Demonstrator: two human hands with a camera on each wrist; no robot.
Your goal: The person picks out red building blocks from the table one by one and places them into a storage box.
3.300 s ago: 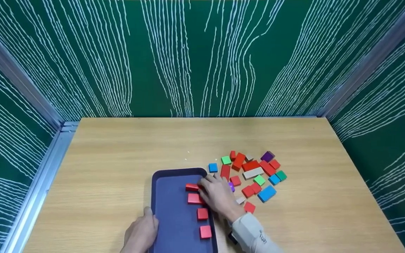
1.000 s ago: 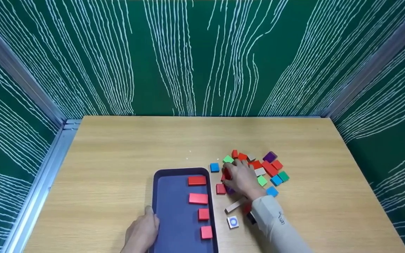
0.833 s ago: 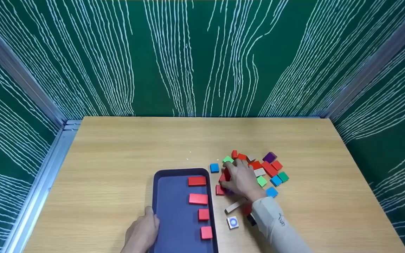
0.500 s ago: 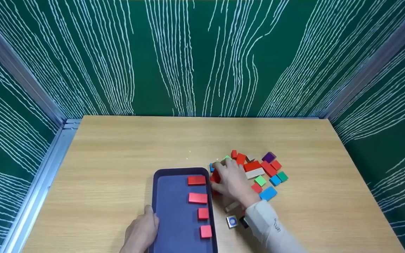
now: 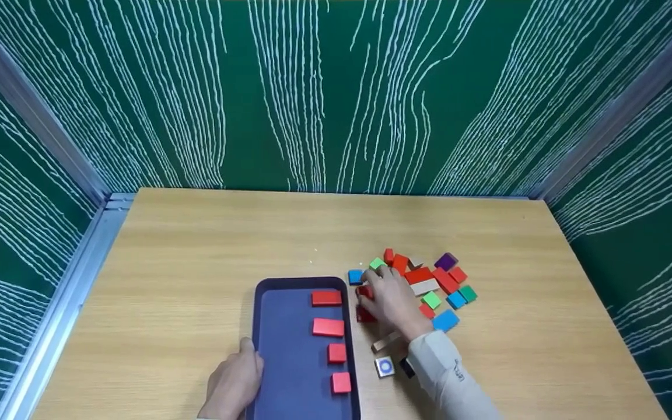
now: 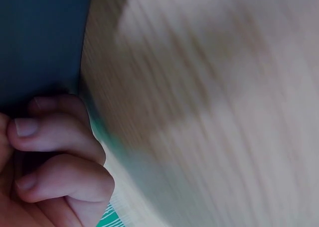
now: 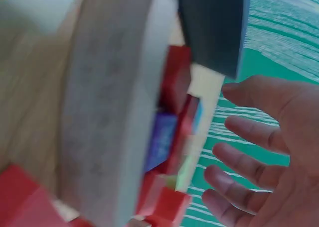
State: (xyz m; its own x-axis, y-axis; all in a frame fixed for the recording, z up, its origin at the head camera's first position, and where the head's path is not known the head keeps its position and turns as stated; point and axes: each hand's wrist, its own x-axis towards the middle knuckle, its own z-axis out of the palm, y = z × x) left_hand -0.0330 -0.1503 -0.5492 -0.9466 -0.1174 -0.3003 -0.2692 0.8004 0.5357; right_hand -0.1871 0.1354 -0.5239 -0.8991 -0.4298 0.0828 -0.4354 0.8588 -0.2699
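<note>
My left hand [image 5: 234,376] grips the left rim of the dark blue tray [image 5: 286,350], thumb on top. In the left wrist view its fingers [image 6: 65,132] are curled at the tray's edge. Four-sided red blocks, among them a long one [image 5: 328,327] and a cube [image 5: 340,382], stand in a column along the tray's right side. My right hand [image 5: 391,300] hovers over the block pile just right of the tray, fingers relaxed and apart, holding nothing in the right wrist view. Beneath its fingertips are a red block [image 5: 364,290] and another red block [image 5: 365,315], partly hidden.
Loose blocks lie right of the tray: a blue cube [image 5: 355,277], a green cube [image 5: 431,300], a grey-white bar [image 5: 424,286], a purple cube [image 5: 446,261] and a blue block [image 5: 445,320]. Nearer me is a white cube with a blue ring [image 5: 384,367]. Green walls enclose the wooden table [image 5: 207,251].
The red block that my right hand was setting in the tray's far end lies there. My right hand moved to the pile, shifted a red block left towards the tray, then drew slightly right.
</note>
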